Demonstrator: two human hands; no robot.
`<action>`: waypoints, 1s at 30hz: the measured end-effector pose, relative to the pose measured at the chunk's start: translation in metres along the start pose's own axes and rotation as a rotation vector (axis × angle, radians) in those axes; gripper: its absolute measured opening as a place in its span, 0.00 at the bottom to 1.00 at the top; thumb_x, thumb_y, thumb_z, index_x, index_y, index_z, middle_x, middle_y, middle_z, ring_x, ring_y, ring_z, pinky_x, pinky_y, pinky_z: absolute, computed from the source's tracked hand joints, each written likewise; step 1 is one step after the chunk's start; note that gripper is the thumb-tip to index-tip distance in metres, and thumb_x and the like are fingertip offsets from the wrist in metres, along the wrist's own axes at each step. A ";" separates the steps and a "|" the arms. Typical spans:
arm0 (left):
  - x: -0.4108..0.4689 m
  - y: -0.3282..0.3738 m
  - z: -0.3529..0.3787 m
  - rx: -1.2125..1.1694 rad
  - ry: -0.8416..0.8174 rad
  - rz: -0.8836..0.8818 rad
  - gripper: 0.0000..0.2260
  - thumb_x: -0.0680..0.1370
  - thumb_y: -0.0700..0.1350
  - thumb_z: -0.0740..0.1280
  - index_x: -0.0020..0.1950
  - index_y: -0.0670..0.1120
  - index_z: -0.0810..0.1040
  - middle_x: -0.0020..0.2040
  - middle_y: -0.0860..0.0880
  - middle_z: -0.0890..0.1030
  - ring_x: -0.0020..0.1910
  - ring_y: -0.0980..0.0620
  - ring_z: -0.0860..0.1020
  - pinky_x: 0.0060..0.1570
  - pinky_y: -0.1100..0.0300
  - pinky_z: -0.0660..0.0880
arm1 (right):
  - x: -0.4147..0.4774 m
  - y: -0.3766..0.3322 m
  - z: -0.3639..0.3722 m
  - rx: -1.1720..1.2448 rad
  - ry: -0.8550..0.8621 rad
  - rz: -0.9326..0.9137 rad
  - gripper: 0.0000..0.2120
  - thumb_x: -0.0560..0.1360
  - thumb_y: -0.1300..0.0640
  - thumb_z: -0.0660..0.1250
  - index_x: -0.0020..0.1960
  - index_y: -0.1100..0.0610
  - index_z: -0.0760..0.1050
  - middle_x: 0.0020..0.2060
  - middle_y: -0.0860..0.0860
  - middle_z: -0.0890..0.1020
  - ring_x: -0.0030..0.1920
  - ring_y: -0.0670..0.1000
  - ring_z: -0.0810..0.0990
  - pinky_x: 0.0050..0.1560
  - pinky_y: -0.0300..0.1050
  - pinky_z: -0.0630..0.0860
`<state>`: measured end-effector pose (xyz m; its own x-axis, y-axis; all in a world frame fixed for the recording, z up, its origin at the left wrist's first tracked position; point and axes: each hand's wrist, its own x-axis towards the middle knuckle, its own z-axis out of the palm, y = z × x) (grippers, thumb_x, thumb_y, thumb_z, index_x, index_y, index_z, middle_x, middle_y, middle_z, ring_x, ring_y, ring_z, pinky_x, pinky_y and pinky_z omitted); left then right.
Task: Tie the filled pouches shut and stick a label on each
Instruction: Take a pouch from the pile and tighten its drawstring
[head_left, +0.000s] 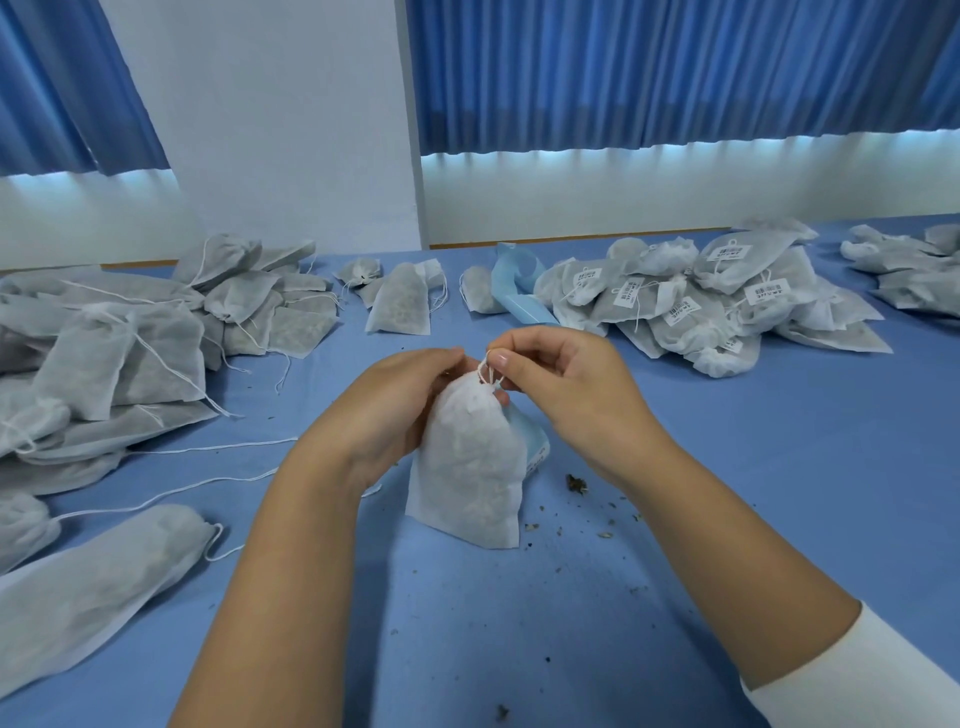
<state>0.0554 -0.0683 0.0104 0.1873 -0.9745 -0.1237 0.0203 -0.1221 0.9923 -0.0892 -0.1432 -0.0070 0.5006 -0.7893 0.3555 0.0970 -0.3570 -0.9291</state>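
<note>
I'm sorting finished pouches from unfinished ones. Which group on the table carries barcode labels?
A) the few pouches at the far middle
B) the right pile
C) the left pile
B: white barcode labels show on pouches of the right pile; the left pile shows none.

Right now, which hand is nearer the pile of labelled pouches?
Right. The right hand pinches the drawstring, on the side towards the labelled pile. The left hand grips the pouch by its neck, farther away on the pouch's other side.
</note>
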 end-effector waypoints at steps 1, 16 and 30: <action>0.000 0.000 0.000 -0.004 -0.010 -0.005 0.19 0.82 0.44 0.60 0.40 0.49 0.88 0.44 0.44 0.87 0.41 0.53 0.84 0.35 0.64 0.78 | 0.000 0.000 0.000 0.002 0.003 0.002 0.04 0.77 0.66 0.67 0.47 0.64 0.81 0.38 0.52 0.84 0.39 0.47 0.81 0.50 0.40 0.80; 0.007 -0.004 0.004 0.302 0.175 0.108 0.10 0.78 0.47 0.66 0.39 0.53 0.84 0.29 0.57 0.77 0.29 0.60 0.73 0.32 0.68 0.69 | 0.003 0.004 0.002 -0.020 0.094 0.046 0.03 0.79 0.62 0.65 0.49 0.58 0.77 0.43 0.49 0.80 0.45 0.45 0.78 0.50 0.40 0.79; 0.019 -0.016 0.042 0.714 0.338 0.347 0.06 0.82 0.49 0.60 0.48 0.55 0.75 0.18 0.59 0.70 0.24 0.59 0.71 0.28 0.60 0.62 | 0.006 0.013 0.003 -0.208 0.381 0.001 0.06 0.80 0.61 0.61 0.46 0.53 0.70 0.42 0.47 0.76 0.39 0.41 0.73 0.42 0.31 0.69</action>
<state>0.0176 -0.0927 -0.0076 0.3531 -0.8842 0.3058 -0.6933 -0.0278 0.7201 -0.0826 -0.1505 -0.0170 0.1432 -0.9038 0.4033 -0.0977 -0.4184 -0.9030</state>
